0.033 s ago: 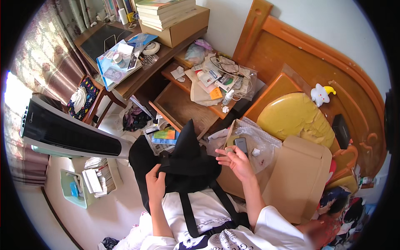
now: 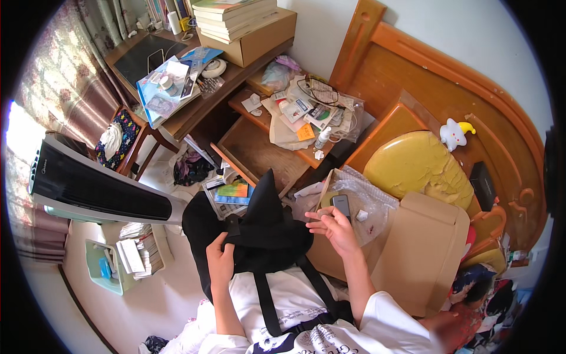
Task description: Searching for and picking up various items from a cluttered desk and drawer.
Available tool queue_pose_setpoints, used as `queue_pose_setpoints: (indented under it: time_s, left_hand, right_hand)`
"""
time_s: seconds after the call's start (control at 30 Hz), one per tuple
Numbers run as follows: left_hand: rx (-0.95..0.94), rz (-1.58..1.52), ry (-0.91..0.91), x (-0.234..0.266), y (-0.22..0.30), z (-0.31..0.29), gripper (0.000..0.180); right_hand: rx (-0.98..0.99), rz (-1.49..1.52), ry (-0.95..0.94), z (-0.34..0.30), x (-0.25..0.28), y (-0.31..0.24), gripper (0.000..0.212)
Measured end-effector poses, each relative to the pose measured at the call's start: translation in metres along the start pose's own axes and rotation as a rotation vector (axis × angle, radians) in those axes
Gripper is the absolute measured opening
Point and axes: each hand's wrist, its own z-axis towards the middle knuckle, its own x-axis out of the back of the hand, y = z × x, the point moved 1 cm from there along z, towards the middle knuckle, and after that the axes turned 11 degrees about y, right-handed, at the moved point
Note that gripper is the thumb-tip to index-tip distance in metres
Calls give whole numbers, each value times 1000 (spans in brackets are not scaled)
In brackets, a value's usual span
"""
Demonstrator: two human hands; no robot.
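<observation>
A soft black fabric item (image 2: 265, 251) lies across my lap, with a peak of cloth standing up at its far side. My left hand (image 2: 220, 259) is closed on its near left edge, the thumb on top beside a small dark tab. To the right, above an open cardboard box (image 2: 424, 253), is my right hand (image 2: 337, 233). Its thumb and index finger are pinched together on a small round thing too small to name, and the other fingers stretch out to the left. A grey phone-like device (image 2: 341, 205) lies just beyond that hand, on clear plastic wrap (image 2: 374, 203).
An open wooden drawer (image 2: 265, 150) lies ahead, beside a surface heaped with papers, glasses and small bottles. A tall black-and-silver tower appliance (image 2: 106, 183) leans in from the left, near a green bin (image 2: 106, 268). At right are a yellow cushion (image 2: 413, 168) and a wooden headboard (image 2: 448, 71).
</observation>
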Motion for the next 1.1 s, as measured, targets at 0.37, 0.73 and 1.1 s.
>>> queue_pose_setpoints:
  time_s: [0.37,0.73,1.1]
  left_hand:
    - [35,-11,-18,3,-5,2,16]
    - [32,-12,-2,8,-14,-1,18]
    - [40,-6,5,9,-14,0,21]
  right_hand:
    - [223,-328,288,15,-4,7,14]
    - [171,-162,398,134,22,-5,12]
    - [152,250,912,260,71,-24,5]
